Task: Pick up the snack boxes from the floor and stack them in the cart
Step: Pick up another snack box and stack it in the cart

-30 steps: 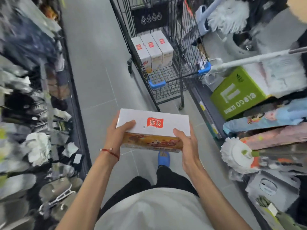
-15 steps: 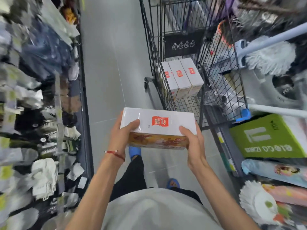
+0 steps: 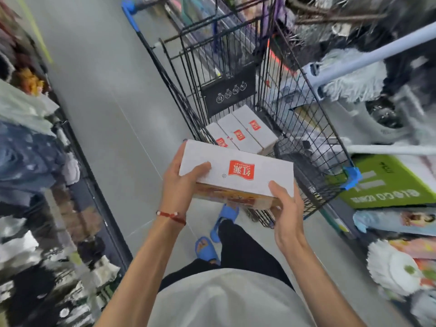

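I hold a white snack box (image 3: 257, 169) with a red logo flat in front of me, just before the near end of the black wire cart (image 3: 313, 135). My left hand (image 3: 180, 185) grips its left end, thumb on top. Its right end sits in my right hand (image 3: 286, 208), whose thumb also lies on top. Three matching white boxes (image 3: 243, 133) lie side by side on the cart's floor, close to its far wall.
A shelf rack of slippers and clothes (image 3: 35, 185) lines the left of the grey aisle. Mops (image 3: 354, 76), a green carton (image 3: 389, 185) and packaged goods crowd the right beside the cart. My feet in blue slippers (image 3: 224, 218) stand just behind the cart.
I have stepped closer to the cart, and the box now hangs at its near end. Both hands keep the same grip.
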### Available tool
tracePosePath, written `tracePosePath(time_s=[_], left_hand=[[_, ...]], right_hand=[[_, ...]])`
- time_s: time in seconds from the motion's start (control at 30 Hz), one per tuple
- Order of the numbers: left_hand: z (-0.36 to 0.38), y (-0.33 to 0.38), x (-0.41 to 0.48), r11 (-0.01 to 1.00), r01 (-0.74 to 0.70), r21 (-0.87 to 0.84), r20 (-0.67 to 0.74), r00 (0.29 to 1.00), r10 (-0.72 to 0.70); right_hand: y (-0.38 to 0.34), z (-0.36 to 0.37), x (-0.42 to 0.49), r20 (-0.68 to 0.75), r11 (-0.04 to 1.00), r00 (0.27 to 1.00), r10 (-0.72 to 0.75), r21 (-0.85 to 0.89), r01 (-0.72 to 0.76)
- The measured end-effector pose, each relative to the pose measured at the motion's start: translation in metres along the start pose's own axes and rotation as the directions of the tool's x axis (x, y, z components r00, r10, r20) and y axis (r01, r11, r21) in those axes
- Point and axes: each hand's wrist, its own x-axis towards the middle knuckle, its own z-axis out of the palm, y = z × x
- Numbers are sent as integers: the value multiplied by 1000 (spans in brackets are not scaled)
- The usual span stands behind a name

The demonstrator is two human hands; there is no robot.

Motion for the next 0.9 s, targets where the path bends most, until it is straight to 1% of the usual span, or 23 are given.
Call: tracePosePath(time_s=[0.1, 0.23, 0.33, 0.53, 0.73, 0.9], left_hand=[[21, 19, 40, 999, -29, 43, 57, 998, 27], [58, 41, 91, 991, -61, 122, 124, 991, 46], [88, 55, 129, 982, -49, 183, 209, 978, 10], [145, 67, 194, 974, 2, 228, 313, 947, -75], [192, 60, 257, 952, 46, 302, 420, 890, -176], [225, 49, 314, 937, 14, 348, 521, 828, -206]], right_hand=[[-6, 8, 30, -74, 999, 997, -33, 36, 36], [-19, 11, 72, -157, 993, 987, -22, 108, 40], [-31, 7, 98, -192, 992, 981, -10, 119, 33], [-57, 1, 157, -247, 992, 969, 26, 126, 6], [-76, -5, 199, -312, 994, 948, 57, 102, -26], [-72, -1, 236, -385, 994, 919, 83, 101, -48]])
